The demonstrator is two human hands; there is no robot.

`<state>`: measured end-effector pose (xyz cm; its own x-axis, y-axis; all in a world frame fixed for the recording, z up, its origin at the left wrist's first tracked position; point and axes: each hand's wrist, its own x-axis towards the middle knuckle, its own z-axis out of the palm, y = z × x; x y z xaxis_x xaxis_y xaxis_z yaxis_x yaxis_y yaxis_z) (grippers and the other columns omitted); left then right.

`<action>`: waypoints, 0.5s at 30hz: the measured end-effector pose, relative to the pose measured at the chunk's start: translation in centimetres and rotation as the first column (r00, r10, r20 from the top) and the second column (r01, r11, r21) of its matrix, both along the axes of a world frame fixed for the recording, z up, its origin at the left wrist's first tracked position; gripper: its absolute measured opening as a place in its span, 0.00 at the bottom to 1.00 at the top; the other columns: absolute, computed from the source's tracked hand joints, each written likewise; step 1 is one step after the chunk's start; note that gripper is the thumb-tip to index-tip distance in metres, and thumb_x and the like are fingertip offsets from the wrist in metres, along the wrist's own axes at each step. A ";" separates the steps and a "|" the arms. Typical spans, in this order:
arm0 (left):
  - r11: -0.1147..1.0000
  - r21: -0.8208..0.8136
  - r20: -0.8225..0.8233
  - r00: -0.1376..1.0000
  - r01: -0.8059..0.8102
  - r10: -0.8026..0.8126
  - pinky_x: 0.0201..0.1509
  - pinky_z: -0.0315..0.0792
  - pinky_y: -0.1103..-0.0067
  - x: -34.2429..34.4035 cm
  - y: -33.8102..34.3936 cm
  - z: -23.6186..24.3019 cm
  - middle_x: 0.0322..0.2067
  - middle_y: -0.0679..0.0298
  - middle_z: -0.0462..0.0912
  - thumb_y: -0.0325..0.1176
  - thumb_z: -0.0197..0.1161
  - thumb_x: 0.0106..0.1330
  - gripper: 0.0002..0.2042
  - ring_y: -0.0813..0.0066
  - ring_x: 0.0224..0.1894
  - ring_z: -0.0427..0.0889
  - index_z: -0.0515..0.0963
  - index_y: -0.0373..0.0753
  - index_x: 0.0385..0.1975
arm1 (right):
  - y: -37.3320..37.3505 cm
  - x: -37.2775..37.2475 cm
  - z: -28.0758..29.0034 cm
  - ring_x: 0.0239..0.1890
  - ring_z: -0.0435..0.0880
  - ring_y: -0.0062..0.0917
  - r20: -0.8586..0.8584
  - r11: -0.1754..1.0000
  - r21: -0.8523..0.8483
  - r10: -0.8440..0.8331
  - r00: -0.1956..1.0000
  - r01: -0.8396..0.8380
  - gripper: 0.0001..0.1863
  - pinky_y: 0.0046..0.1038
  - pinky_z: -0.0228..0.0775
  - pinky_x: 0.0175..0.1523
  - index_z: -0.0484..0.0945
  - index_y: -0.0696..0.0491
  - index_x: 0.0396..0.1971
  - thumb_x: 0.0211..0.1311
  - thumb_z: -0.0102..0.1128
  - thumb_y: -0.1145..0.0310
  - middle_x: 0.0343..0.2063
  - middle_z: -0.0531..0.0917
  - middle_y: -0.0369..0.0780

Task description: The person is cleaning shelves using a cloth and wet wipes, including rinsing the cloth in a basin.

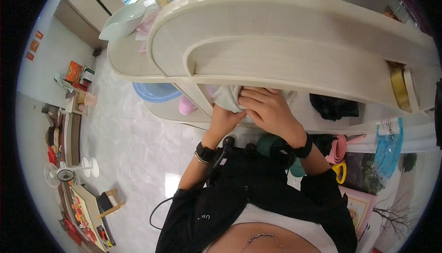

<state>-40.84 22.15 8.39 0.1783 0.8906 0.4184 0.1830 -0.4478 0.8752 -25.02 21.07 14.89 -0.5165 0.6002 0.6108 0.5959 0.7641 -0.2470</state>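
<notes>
A pale grey-white cloth is bunched up on a lower level of the cream shelf unit. My left hand closes on its near side, thumb against the fabric. My right hand lies over the cloth's right part, its fingers bent and pressed together on it. The two hands almost meet, and the board above hides part of the cloth. A pink cup-like thing stands left of my left hand, beside a blue basin. To the right of my right hand lies a black plastic bag.
A pale bowl stands on the rounded left shelf. At the shelf's right end sits a gold round tin; a blue plastic package hangs below. Far left are a white fan and a wooden chair on the tiled floor.
</notes>
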 end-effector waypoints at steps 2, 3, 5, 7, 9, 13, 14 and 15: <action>0.995 -0.085 0.010 0.998 0.056 -0.055 0.49 0.70 0.76 -0.3 -0.5 -0.8 0.45 0.58 0.77 0.25 0.68 0.48 0.24 0.69 0.48 0.76 0.72 0.34 0.47 | -0.6 0.7 -0.1 0.50 0.74 0.23 0.060 0.999 -0.042 -0.008 0.998 0.010 0.11 0.29 0.63 0.55 0.80 0.52 0.31 0.43 0.61 0.73 0.41 0.80 0.33; 0.997 0.062 -0.063 0.997 0.039 -0.035 0.50 0.71 0.76 -0.3 -0.1 -1.1 0.45 0.59 0.77 0.25 0.68 0.47 0.24 0.69 0.46 0.76 0.72 0.33 0.47 | -0.4 0.8 0.0 0.50 0.74 0.23 0.063 0.999 -0.044 0.002 0.998 0.001 0.11 0.29 0.63 0.55 0.80 0.52 0.31 0.43 0.61 0.73 0.41 0.80 0.33; 0.999 -0.002 -0.053 0.997 0.053 -0.053 0.50 0.70 0.76 -0.3 -0.2 -1.0 0.44 0.59 0.77 0.25 0.68 0.47 0.24 0.69 0.46 0.77 0.72 0.33 0.47 | -0.2 1.1 0.1 0.48 0.76 0.23 0.045 0.999 -0.013 0.038 0.998 -0.037 0.09 0.29 0.65 0.53 0.80 0.52 0.29 0.43 0.61 0.74 0.39 0.81 0.34; 0.996 -0.060 -0.038 0.997 0.066 -0.068 0.50 0.70 0.76 -0.1 -0.5 -0.8 0.44 0.59 0.78 0.25 0.69 0.47 0.24 0.69 0.46 0.77 0.72 0.33 0.47 | 0.1 2.1 -0.3 0.47 0.76 0.25 0.032 0.998 0.003 0.060 0.998 -0.060 0.09 0.29 0.65 0.53 0.80 0.53 0.29 0.43 0.61 0.75 0.38 0.81 0.34; 0.994 -0.073 0.026 0.996 0.085 -0.083 0.50 0.70 0.76 0.4 -0.8 -0.5 0.43 0.59 0.78 0.26 0.69 0.48 0.23 0.69 0.45 0.77 0.72 0.33 0.47 | 0.1 2.9 -0.8 0.46 0.77 0.26 0.024 0.996 0.026 0.085 0.996 -0.085 0.08 0.29 0.65 0.53 0.80 0.54 0.28 0.43 0.60 0.76 0.38 0.81 0.34; 0.997 -0.073 0.099 0.995 0.017 -0.010 0.50 0.69 0.75 1.2 -1.3 0.9 0.41 0.56 0.79 0.30 0.70 0.51 0.24 0.66 0.45 0.78 0.71 0.36 0.48 | -0.3 5.6 -1.6 0.40 0.80 0.26 -0.145 0.878 -0.426 -0.303 0.942 0.217 0.10 0.32 0.71 0.45 0.79 0.58 0.30 0.46 0.53 0.82 0.30 0.80 0.39; 0.997 -0.072 0.105 0.994 0.017 -0.010 0.50 0.69 0.75 1.2 -1.6 1.5 0.41 0.56 0.79 0.30 0.70 0.51 0.24 0.66 0.45 0.78 0.71 0.36 0.48 | 0.0 7.1 -2.8 0.40 0.80 0.25 -0.083 0.764 -0.565 -0.429 0.900 0.312 0.10 0.32 0.72 0.44 0.79 0.58 0.31 0.48 0.52 0.82 0.31 0.80 0.39; 0.996 -0.088 0.082 0.996 0.036 -0.029 0.52 0.68 0.74 1.3 -1.8 1.9 0.44 0.55 0.78 0.31 0.70 0.51 0.25 0.64 0.48 0.76 0.71 0.37 0.50 | 0.3 8.8 -3.9 0.40 0.79 0.23 0.008 0.617 -0.679 -0.536 0.844 0.398 0.11 0.32 0.72 0.44 0.79 0.57 0.33 0.50 0.52 0.82 0.32 0.80 0.39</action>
<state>-39.57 20.35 10.26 0.1764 0.9192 0.3520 0.0967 -0.3721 0.9232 -16.23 21.33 10.95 0.0221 0.9991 0.0364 0.7181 0.0095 -0.6959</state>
